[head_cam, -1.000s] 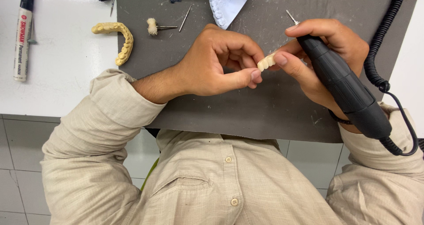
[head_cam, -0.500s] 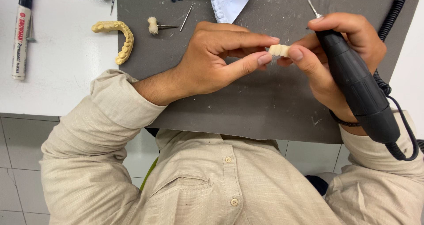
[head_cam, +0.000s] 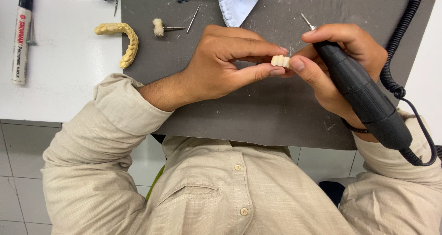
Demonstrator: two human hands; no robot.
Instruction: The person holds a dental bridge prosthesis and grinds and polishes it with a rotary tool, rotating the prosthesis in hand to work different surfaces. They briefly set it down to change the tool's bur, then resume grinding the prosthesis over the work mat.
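A small cream-coloured dental piece of a few joined teeth (head_cam: 280,61) is pinched between thumb and forefinger of the left hand (head_cam: 225,64) and is held just above the grey mat (head_cam: 258,115), near the middle of the scene. It is also touched by the thumb tip of the right hand (head_cam: 338,64), whose remaining fingers are wrapped around a black rotary handpiece (head_cam: 363,94). The metal bur (head_cam: 307,21) is pointed toward the far side and is well clear of the piece, so no grinding is being done at this moment; the piece appears rather to be turned or inspected. The shaping is judged to be under way but not finished, since the tool is kept in hand; whether the surface is smooth cannot be told at this size.

On the far left, a yellowish arch of teeth (head_cam: 120,39) is laid across the mat edge and the white bench (head_cam: 64,73), with a small buffing wheel on a shank (head_cam: 161,28) and a thin loose bur (head_cam: 193,18) beside it. A white plaster cast (head_cam: 239,2) lies at the far edge, and a marker pen (head_cam: 21,37) is left at the far left.
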